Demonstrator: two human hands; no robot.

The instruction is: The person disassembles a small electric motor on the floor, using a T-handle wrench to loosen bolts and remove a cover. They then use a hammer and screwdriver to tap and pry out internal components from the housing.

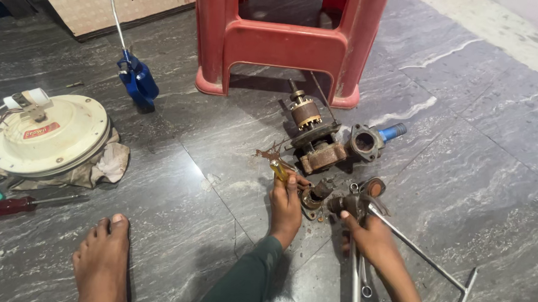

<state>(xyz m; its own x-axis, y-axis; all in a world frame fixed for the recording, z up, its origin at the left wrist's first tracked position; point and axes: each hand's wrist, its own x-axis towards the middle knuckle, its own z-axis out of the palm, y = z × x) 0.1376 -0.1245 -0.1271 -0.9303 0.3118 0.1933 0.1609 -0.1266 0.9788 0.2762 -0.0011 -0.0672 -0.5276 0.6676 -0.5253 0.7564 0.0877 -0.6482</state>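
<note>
Head view, lower middle: left hand (285, 205) pinches yellow screwdriver (278, 169), right hand (369, 235) grips T-wrench (421, 257); the screwdriver may slip off the rusty part (313, 197).

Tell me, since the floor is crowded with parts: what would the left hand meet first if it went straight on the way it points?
Probably the rusty motor assembly lying just beyond the left hand, which points up the picture holding a yellow-handled tool. Depth is unclear.

The red plastic stool (288, 40) is cut off at the top edge; the left hand (285, 205) hides most of the yellow-handled tool (278, 169).
</note>
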